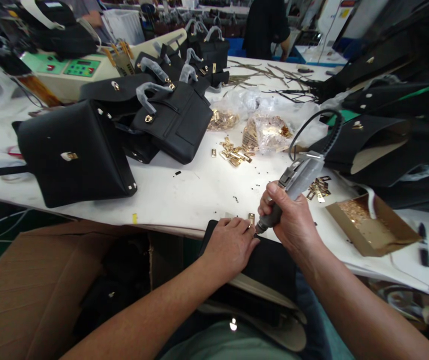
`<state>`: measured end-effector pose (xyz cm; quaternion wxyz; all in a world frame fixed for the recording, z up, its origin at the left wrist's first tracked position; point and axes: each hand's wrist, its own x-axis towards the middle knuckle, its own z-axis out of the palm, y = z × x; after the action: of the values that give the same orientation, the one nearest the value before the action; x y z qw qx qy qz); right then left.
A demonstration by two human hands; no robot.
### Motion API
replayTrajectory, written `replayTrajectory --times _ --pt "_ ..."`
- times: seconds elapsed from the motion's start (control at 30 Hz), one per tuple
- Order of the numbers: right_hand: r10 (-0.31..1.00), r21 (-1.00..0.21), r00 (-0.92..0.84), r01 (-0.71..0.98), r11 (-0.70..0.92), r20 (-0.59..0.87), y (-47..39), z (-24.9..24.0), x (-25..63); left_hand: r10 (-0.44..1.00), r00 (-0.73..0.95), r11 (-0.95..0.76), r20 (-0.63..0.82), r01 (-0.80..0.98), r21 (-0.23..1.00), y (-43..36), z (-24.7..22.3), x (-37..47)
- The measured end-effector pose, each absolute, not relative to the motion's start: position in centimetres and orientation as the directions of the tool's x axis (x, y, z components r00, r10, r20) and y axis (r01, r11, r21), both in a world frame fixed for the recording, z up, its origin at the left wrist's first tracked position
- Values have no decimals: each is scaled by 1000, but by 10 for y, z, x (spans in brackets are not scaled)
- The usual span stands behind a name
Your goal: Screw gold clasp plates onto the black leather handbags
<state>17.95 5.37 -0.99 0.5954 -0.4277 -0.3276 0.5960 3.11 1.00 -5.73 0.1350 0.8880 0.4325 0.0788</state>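
Note:
A black handbag (pixel 274 262) lies across my lap against the table edge, its pale lining showing below the flap. My left hand (pixel 232 246) presses down on the flap with fingers together, holding the bag at its edge. A small gold metal plate (pixel 251 218) shows just beyond those fingertips. Wrapped in my right hand (pixel 293 215) is a powered screwdriver (pixel 300 172) with a black cord. It tilts down to the left, its tip by my left fingertips; the exact contact point is hidden by them.
Finished-looking black handbags (pixel 177 120) stand at the left and back. Loose gold plates (pixel 233 152) lie mid-table near plastic bags of hardware (pixel 267 132). On the right is a cardboard tray (pixel 392 237) with small gold pieces, beside a black marker (pixel 423 245). An open carton (pixel 49 280) sits lower left.

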Motion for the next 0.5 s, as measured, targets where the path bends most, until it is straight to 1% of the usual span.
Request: replayTrajectory --times 0.37,0.5 --pt "990 -903 82 -424 -71 -116 53 -12 181 791 611 -589 28 749 305 10 -55 31" --pt "990 -904 91 -425 -58 -107 53 -9 182 794 607 -580 31 743 334 8 -56 31"
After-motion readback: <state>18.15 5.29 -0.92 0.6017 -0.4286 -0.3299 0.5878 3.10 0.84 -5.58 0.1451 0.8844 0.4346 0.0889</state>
